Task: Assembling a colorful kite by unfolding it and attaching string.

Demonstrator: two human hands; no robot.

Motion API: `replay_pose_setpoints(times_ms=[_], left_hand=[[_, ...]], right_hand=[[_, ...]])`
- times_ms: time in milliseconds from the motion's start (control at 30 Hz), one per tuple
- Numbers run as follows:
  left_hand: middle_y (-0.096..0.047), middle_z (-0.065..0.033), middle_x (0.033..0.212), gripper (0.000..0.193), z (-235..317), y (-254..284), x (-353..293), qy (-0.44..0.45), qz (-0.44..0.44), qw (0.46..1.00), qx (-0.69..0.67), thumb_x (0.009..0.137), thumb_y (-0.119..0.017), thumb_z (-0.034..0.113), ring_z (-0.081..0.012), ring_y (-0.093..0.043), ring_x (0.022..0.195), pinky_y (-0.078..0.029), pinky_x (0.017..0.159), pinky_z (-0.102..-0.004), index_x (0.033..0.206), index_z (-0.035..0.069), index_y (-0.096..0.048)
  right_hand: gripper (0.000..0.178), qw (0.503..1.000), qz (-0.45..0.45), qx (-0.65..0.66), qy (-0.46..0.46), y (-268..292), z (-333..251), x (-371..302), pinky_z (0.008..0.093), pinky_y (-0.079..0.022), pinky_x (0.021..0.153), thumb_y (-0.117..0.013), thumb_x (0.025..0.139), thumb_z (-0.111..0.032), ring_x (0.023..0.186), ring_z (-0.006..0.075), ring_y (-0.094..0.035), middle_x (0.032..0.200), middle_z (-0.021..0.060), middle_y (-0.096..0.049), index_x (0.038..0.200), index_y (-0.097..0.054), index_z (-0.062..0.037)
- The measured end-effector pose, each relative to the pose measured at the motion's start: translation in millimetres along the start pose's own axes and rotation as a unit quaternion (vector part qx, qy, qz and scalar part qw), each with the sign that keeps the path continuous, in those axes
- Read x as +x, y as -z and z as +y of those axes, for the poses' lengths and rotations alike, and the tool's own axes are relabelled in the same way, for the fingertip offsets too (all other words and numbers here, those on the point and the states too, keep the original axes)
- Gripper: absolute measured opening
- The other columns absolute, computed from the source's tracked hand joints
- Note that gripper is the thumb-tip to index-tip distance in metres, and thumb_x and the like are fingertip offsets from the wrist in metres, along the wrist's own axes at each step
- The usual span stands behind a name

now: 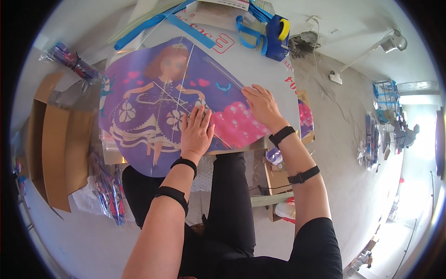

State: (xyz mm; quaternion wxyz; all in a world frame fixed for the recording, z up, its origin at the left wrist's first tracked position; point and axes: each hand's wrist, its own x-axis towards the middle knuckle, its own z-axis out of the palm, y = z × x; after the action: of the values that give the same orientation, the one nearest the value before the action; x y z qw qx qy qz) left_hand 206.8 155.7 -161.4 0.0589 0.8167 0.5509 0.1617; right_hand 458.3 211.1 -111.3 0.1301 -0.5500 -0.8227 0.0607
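A purple and pink kite (158, 100) printed with a princess figure lies spread over the tabletop in front of me. Thin pale rods run along its middle and across it. My left hand (197, 132) rests flat on the lower middle of the kite, fingers stretched out. On the kite's right edge lies my right hand (262, 106), its fingers extended and its fingertips near the end of a rod along the upper right side. Part of the kite's lower edge hangs past the table's near edge.
At the table's far end are a blue tape dispenser (277, 37) with a yellow part and blue strips (190, 30). An open cardboard box (58, 144) stands at the left, near wrapped bundles (109, 188). A white fan-like device (394, 42) is on the floor at far right.
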Motion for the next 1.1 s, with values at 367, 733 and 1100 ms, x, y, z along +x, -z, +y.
replay_pose_setpoints(times_ms=[367, 733, 1100], left_hand=[[-0.040, -0.0083, 0.142, 0.047, -0.6, 3.8, 0.5, 0.008, -0.019, 1.000, -0.012, 0.093, -0.048, 0.033, -0.0258, -0.034, 0.134, -0.022, 0.111, -0.0494, 0.135, 0.015, -0.044], [-0.041, -0.0080, 0.142, 0.046, -1.6, 2.8, -0.1, 0.013, -0.025, 1.000, -0.013, 0.093, -0.047, 0.034, -0.0257, -0.035, 0.133, -0.023, 0.110, -0.0500, 0.135, 0.015, -0.044], [-0.042, -0.0101, 0.141, 0.045, 1.4, 5.0, 2.3, 0.005, -0.002, 0.999, -0.032, 0.090, -0.052, 0.031, -0.0282, -0.038, 0.131, -0.027, 0.108, -0.0505, 0.132, 0.014, -0.049]], right_hand=[[0.031, 1.000, -0.003, -0.023, -0.002, -12.2, 7.8, 2.8, 0.0388, -0.039, 0.098, -0.059, 0.084, -0.011, 0.118, 0.0233, -0.049, 0.121, 0.0007, -0.059, 0.114, -0.063, -0.0079], [0.031, 0.995, 0.004, -0.070, 0.068, -24.4, -4.2, 57.3, 0.0383, -0.040, 0.099, -0.059, 0.085, -0.017, 0.120, 0.0232, -0.047, 0.119, 0.0002, -0.058, 0.114, -0.060, -0.0080], [0.032, 0.995, 0.017, -0.063, 0.072, -60.0, -19.6, 153.3, 0.0397, -0.039, 0.100, -0.058, 0.086, -0.022, 0.122, 0.0229, -0.046, 0.122, -0.0010, -0.057, 0.115, -0.059, -0.0094]])
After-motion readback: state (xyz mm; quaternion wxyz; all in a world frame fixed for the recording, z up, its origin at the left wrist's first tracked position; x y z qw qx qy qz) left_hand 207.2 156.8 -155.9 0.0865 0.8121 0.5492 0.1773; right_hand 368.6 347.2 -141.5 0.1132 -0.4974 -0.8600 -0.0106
